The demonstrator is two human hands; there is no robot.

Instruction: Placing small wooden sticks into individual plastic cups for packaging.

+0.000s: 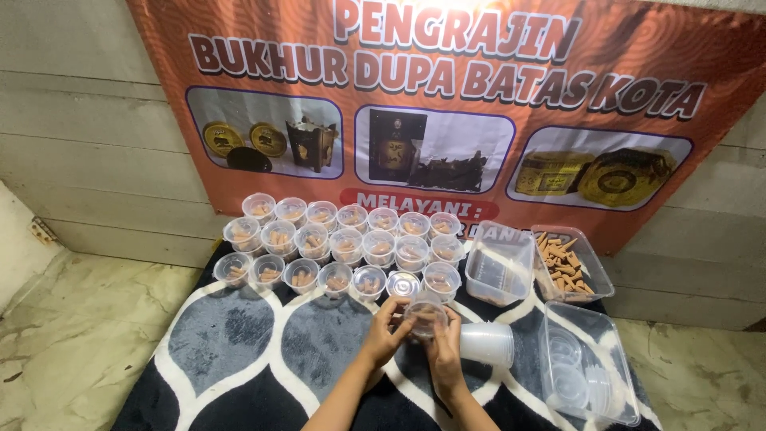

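Both my hands meet over a patterned black, grey and white rug [239, 351]. My left hand [384, 334] and my right hand [444, 351] together grip a small clear plastic cup [425, 317] with brown sticks inside, fingers around its rim. Just beyond it stand three rows of several similar small clear cups [343, 243] filled with brown sticks, one lidded cup [403, 283] in the front row. A stack of empty clear cups [487, 343] lies on its side right of my right hand.
A clear tub of brown sticks [568, 263] and an empty clear tub [501, 267] sit at the right. A larger clear tray with lids [586, 367] lies at the near right. An orange banner [447, 104] hangs on the wall behind. Marble floor [72, 335] surrounds the rug.
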